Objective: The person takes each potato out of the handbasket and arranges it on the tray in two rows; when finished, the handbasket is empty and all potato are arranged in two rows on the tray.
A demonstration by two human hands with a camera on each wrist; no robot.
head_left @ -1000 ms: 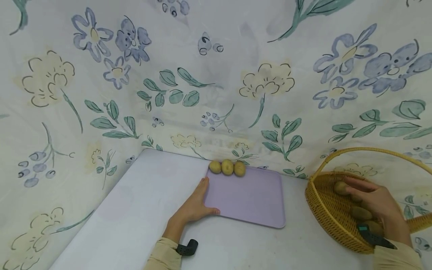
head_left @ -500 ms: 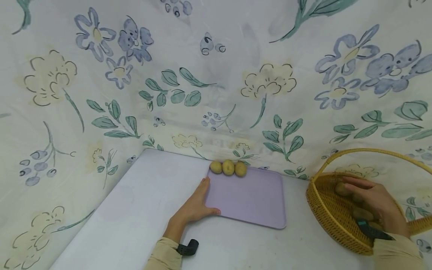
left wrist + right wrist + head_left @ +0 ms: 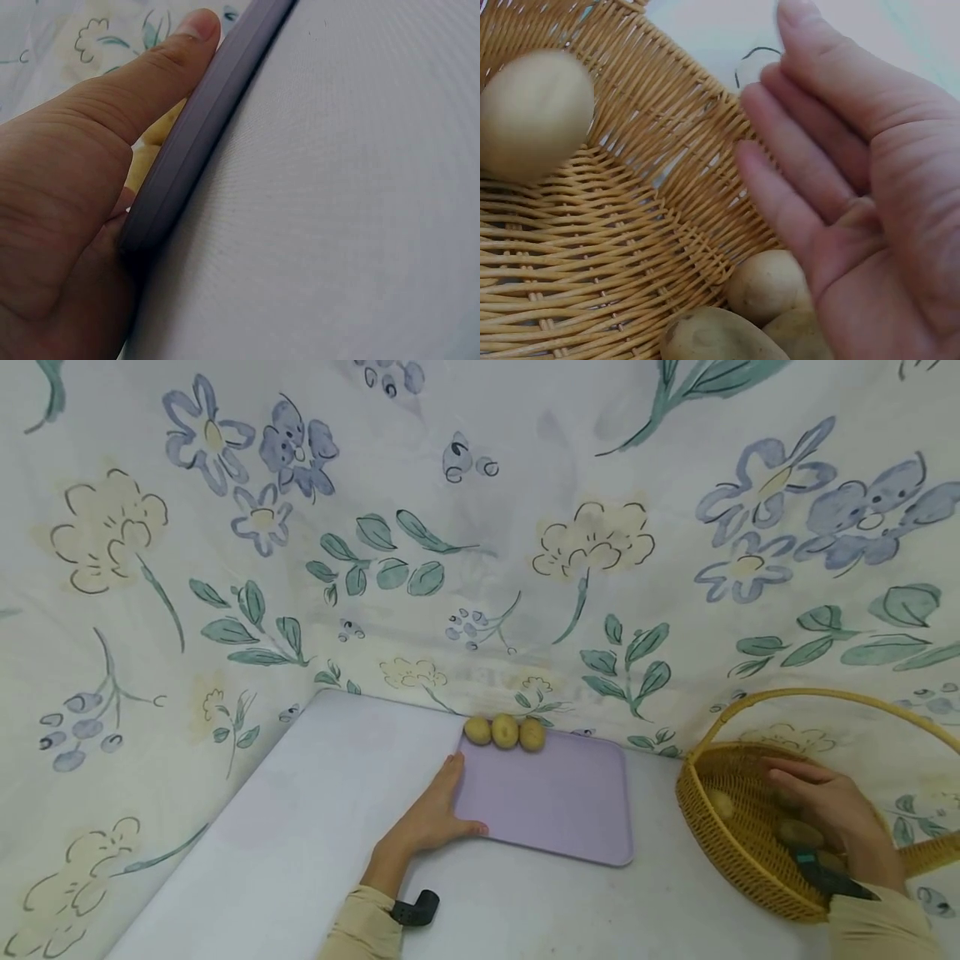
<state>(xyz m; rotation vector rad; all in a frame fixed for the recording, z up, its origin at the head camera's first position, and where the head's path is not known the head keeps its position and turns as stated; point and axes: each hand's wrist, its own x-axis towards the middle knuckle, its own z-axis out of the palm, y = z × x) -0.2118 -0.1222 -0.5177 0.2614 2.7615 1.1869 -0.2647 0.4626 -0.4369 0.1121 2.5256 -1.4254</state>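
My left hand (image 3: 429, 818) rests against the near left corner of a lilac tray (image 3: 555, 802), thumb along its front edge and straight fingers at its left side. Three yellow-brown potatoes (image 3: 505, 732) sit in a row at the tray's far left corner. Over the wicker basket (image 3: 720, 860) my right hand (image 3: 836, 810) holds nothing, and its fingers are loosely extended in the right wrist view. A single potato (image 3: 536, 116) lies against the basket's left wall. Several more potatoes (image 3: 720, 334) lie beneath and beside the right hand, partly hidden by it in the head view.
The basket's tall arched handle (image 3: 825, 692) rises above the right hand. A white tabletop (image 3: 322, 793) carries the tray and meets a floral cloth backdrop (image 3: 480, 568) behind and at the left. Black bands (image 3: 416, 910) are worn on both wrists.
A potato that was at my right fingertips now lies at the basket's left side, released. The right hand stays over the basket. My left hand and the tray have not moved.
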